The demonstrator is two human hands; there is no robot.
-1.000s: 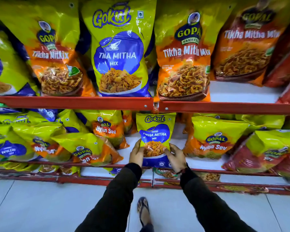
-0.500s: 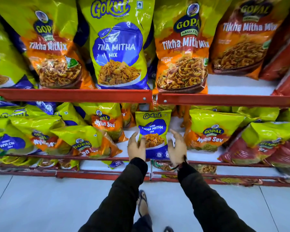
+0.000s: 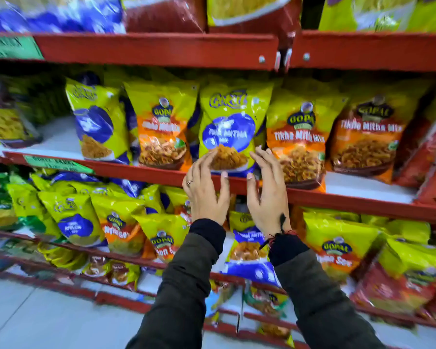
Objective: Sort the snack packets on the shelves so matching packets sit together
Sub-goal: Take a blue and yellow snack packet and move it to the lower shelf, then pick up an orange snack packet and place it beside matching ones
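- Red shop shelves (image 3: 159,49) fill the frame, crowded with snack packets.
- At centre, left hand (image 3: 207,188) and right hand (image 3: 267,191) spread wide, empty, flanking a blue-and-yellow packet (image 3: 230,132).

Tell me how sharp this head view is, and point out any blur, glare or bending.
Head view: motion blur smears the top shelf packets and the green price label, so their print is unreadable; the left hand and right hand are fairly crisp, as is the blue Gokul packet beyond them; glossy bags show soft glare; the red shelf edge tilts and bows from the wide lens.
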